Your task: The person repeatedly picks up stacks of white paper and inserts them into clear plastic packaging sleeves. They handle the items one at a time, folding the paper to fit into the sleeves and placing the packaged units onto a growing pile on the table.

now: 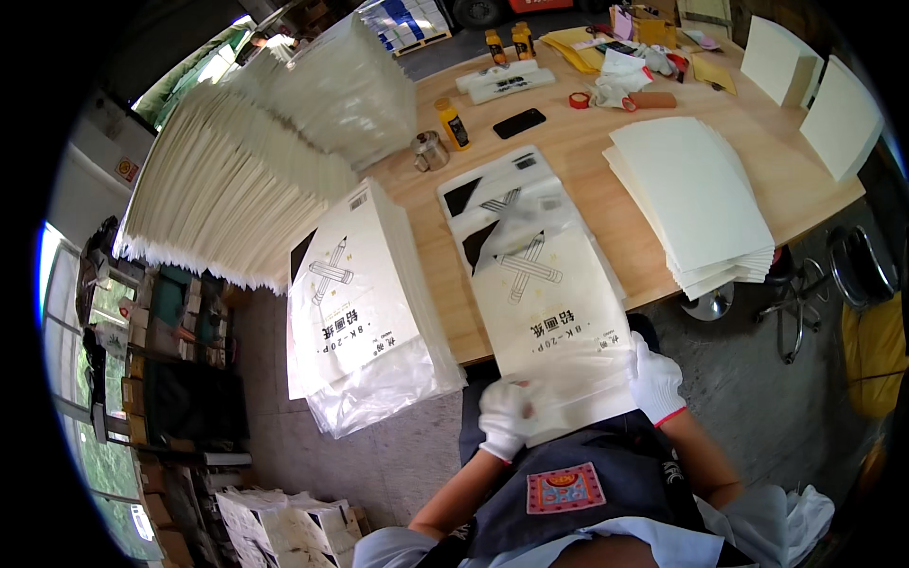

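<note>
Two hands, fingers curled, at packet

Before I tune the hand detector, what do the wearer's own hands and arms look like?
Left hand and right hand: white cloth gloves, with red edging at the cuff, clearest on the right. Left glove is blurred. Forearms bare; pale blue sleeves show near the lower edge. No cables visible.

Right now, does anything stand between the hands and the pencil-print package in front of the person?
Nothing visible does. The left hand and right hand, both gloved, are at opposite edges of the package. The similar stack lies left of it, out of the way.
</note>
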A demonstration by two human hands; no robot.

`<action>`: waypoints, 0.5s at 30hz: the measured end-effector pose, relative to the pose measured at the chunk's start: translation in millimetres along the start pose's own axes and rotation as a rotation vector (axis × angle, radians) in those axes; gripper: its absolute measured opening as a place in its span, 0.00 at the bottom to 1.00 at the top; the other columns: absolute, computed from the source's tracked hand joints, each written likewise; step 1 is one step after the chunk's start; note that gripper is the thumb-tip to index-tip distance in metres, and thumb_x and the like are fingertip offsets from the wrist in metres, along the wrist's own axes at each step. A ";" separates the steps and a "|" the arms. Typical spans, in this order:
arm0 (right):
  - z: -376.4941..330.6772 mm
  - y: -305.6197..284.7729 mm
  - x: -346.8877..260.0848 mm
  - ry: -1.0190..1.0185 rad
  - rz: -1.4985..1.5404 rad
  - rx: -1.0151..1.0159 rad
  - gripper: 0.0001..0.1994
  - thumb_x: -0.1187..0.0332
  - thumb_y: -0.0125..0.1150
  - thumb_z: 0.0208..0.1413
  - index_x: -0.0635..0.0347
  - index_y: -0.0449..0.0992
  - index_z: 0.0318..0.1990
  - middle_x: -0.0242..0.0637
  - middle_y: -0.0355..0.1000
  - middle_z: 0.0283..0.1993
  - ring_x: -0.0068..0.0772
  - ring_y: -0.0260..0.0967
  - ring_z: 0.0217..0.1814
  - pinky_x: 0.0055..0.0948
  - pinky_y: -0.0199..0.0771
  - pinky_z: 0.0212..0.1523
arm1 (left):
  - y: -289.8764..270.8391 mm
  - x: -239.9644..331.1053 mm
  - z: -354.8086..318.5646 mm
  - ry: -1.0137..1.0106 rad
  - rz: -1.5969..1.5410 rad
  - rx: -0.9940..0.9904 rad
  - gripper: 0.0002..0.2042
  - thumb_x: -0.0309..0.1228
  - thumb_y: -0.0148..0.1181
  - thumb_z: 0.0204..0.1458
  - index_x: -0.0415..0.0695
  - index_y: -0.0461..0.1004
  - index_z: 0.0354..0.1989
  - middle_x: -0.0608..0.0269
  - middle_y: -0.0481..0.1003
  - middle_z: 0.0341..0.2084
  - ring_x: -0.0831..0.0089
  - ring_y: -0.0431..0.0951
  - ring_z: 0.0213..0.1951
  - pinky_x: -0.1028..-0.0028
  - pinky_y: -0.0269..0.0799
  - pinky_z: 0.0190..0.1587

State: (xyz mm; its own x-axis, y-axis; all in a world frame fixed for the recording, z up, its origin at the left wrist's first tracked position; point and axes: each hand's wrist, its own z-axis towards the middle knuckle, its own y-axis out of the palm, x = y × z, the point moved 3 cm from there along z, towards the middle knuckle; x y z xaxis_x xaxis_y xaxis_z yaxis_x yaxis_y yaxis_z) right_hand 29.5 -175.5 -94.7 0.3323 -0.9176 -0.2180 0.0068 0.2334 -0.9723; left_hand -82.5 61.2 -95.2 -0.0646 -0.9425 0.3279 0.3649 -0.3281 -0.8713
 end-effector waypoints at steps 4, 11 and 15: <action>-18.3 -27.0 -7.6 -0.071 0.071 -0.119 0.13 0.59 0.45 0.58 0.55 0.73 0.39 0.42 0.70 0.16 0.45 0.70 0.16 0.45 0.68 0.19 | -27.5 -22.5 -25.3 -0.315 -0.240 0.063 0.06 0.22 0.62 0.34 0.44 0.72 0.22 0.58 0.70 0.23 0.59 0.72 0.26 0.67 0.68 0.28; -88.7 -43.9 -3.4 -0.232 -0.161 -0.738 0.11 0.63 0.49 0.50 0.61 0.74 0.32 0.46 0.76 0.26 0.46 0.76 0.23 0.45 0.75 0.24 | -77.1 25.1 -73.3 -0.315 -0.713 -0.399 0.07 0.25 0.64 0.42 0.40 0.70 0.23 0.57 0.70 0.23 0.61 0.72 0.28 0.68 0.68 0.30; -83.5 -24.1 -10.5 -0.263 -0.008 -0.928 0.19 0.54 0.46 0.56 0.52 0.73 0.48 0.45 0.76 0.45 0.46 0.75 0.46 0.42 0.74 0.45 | -64.7 19.4 -65.4 -0.115 -0.788 -0.437 0.08 0.25 0.62 0.42 0.41 0.67 0.24 0.56 0.68 0.24 0.60 0.71 0.28 0.67 0.66 0.30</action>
State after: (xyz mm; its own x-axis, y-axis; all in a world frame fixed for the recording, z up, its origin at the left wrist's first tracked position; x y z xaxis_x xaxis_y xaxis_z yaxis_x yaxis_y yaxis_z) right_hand -52.9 -198.4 -76.0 0.5366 -0.7904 -0.2954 -0.7012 -0.2230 -0.6772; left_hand -168.1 60.1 -56.3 -0.0449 -0.4306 0.9014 -0.1325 -0.8918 -0.4326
